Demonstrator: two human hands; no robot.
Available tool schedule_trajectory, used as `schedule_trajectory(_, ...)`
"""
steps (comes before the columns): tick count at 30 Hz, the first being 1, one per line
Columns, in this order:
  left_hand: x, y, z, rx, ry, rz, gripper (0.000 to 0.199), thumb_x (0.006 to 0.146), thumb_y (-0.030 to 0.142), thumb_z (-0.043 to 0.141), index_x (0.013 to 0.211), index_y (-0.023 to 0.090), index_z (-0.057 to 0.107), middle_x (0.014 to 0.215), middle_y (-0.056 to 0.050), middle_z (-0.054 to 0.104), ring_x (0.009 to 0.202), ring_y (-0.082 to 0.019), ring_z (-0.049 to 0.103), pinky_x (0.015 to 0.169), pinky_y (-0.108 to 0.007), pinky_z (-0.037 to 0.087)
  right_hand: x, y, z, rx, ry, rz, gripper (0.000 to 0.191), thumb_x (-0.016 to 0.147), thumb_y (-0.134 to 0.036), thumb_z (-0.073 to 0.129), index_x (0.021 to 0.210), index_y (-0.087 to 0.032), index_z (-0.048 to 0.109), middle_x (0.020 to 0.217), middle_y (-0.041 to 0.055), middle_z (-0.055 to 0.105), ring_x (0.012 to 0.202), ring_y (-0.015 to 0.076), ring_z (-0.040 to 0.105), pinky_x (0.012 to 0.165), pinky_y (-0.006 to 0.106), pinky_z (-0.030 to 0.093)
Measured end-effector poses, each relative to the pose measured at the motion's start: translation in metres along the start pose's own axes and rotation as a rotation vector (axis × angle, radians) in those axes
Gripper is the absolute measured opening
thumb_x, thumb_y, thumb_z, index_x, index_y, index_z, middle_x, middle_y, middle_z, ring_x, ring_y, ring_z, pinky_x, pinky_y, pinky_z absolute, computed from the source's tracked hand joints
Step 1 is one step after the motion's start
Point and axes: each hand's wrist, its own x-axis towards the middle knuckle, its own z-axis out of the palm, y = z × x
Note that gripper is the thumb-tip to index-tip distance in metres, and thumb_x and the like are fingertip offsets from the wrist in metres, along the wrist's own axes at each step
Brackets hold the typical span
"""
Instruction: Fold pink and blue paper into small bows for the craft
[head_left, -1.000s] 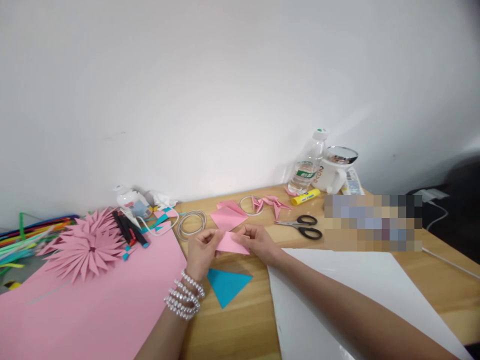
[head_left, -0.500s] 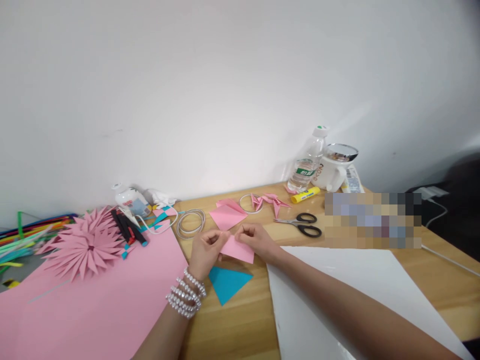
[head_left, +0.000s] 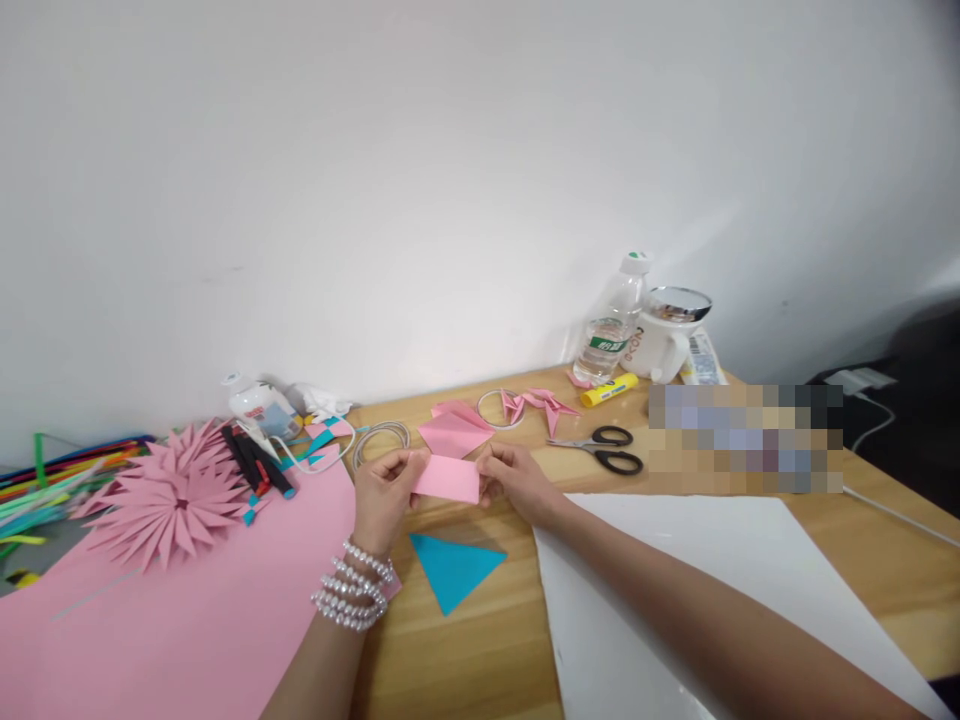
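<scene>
A small pink paper (head_left: 448,479), now a narrow rectangle, is held up between both hands over the wooden table. My left hand (head_left: 388,490), with pearl bracelets at the wrist, pinches its left end. The right end is pinched by my right hand (head_left: 517,483). Below them a blue paper triangle (head_left: 457,571) lies on the table. Just behind the hands lies a folded pink sheet (head_left: 454,430), beside a ring and small folded pink paper pieces (head_left: 550,408).
Scissors (head_left: 611,449), a yellow glue stick (head_left: 609,390), a water bottle (head_left: 611,320) and a white mug (head_left: 656,345) stand or lie right of centre. A white board (head_left: 675,580) is at right; a pink sheet (head_left: 187,640) and pink paper flower (head_left: 180,500) at left.
My left hand has moved left, away from my right hand. The pink paper has turned level and now shows as a narrow rectangle stretched between them.
</scene>
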Motion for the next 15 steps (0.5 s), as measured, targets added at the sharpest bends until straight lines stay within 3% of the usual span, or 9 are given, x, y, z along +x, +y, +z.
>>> schedule_trajectory(5,-0.0014,0.0003,0.0032,-0.027,0.056,0.029,0.012,0.066,0.03,0.063,0.06,0.02,0.066,0.042,0.003,0.053,0.039,-0.011,0.046,0.039,-0.021,0.035,-0.0018,-0.0022,0.002,-0.024,-0.023,-0.008,0.029,0.07,-0.043,0.056,0.064,-0.016,0.048,0.056,-0.004,0.051,0.047,0.0099,0.055,0.047,0.024,0.049)
schedule_trajectory(9,-0.0008,-0.0013,0.0051,-0.052,0.065,-0.021,0.011,0.062,0.03,0.065,0.06,0.019,0.067,0.055,0.001,0.061,0.05,-0.013,0.053,0.042,-0.021,0.04,-0.0009,-0.0008,0.0004,-0.053,0.007,-0.074,0.033,0.064,-0.046,0.063,0.065,-0.016,0.049,0.058,-0.0042,0.05,0.049,0.0094,0.054,0.051,0.025,0.051)
schedule_trajectory(11,-0.0007,-0.0024,0.0052,-0.062,-0.011,-0.079,0.011,0.062,0.028,0.065,0.063,0.018,0.067,0.056,0.001,0.061,0.05,-0.012,0.054,0.043,-0.02,0.041,0.0001,-0.0004,-0.0008,-0.038,0.054,-0.127,0.033,0.065,-0.047,0.063,0.066,-0.015,0.051,0.06,-0.0036,0.05,0.051,0.0087,0.052,0.052,0.024,0.052)
schedule_trajectory(15,-0.0025,-0.0043,0.0055,-0.102,-0.289,-0.216,0.019,0.066,0.03,0.062,0.076,0.015,0.067,0.051,0.0,0.061,0.043,-0.013,0.054,0.041,-0.023,0.043,0.0002,-0.0018,-0.0015,-0.077,0.108,-0.21,0.029,0.069,-0.044,0.06,0.068,-0.015,0.054,0.064,-0.0013,0.051,0.054,0.0093,0.052,0.051,0.023,0.051)
